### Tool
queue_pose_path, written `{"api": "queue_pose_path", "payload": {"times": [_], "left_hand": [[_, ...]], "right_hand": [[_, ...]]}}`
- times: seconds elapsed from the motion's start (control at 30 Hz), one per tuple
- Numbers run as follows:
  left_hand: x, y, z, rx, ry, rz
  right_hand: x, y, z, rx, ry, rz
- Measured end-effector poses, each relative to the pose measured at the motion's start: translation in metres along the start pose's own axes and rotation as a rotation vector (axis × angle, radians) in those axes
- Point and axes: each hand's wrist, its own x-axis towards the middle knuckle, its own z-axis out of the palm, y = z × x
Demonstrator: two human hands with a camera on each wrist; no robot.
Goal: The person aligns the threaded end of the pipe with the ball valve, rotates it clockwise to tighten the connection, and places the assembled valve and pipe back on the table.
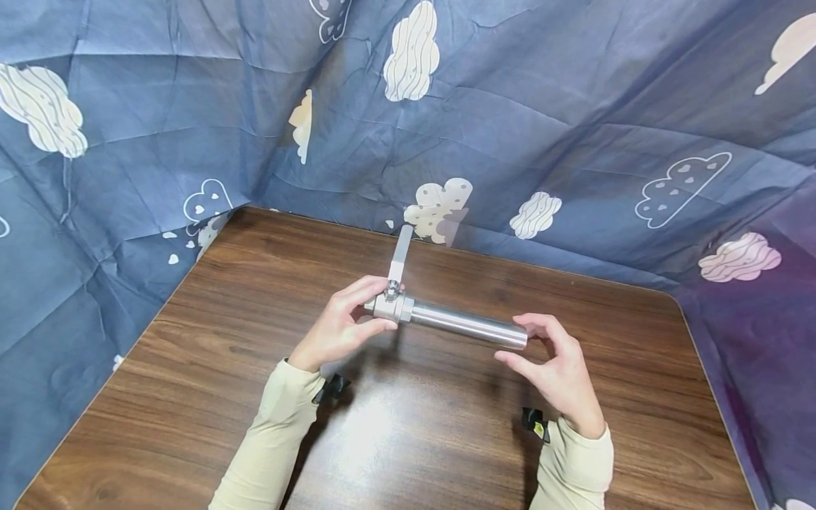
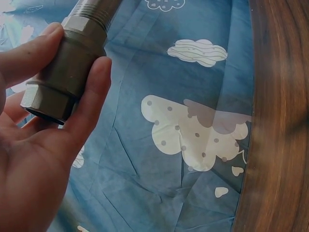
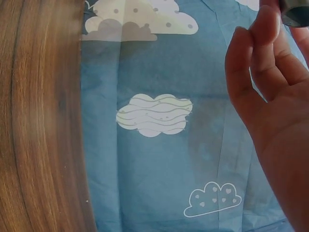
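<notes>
A metal ball valve (image 1: 387, 306) with a long flat lever handle (image 1: 400, 253) is joined to a shiny steel pipe (image 1: 468, 323), held above the wooden table. My left hand (image 1: 341, 322) grips the valve body, thumb on the near side and fingers on the far side. In the left wrist view, the hex end of the valve (image 2: 48, 101) faces the palm, and the threads by the pipe show. Around the pipe's free end, my right hand (image 1: 557, 361) is spread, thumb below and fingers above. A dark pipe end (image 3: 295, 12) appears beside the fingertips in the right wrist view.
The wooden table (image 1: 223, 340) lies beneath both hands. A blue cloth (image 1: 542, 106) with cloud prints hangs along the table's back and sides. Dark straps with small devices sit at both wrists.
</notes>
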Motion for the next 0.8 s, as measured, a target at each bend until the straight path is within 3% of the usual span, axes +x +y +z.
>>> {"api": "queue_pose_path", "payload": {"times": [0.53,0.8], "left_hand": [[0.0009,0.0015,-0.0007,-0.035,-0.014,0.027],[0.0005,0.0008,-0.0002,-0.042,-0.019,0.02]], "right_hand": [[0.0005,-0.0003,-0.0023,-0.013,0.003,0.029],[0.0027,-0.0047,-0.0023,-0.026,0.017,-0.007]]}}
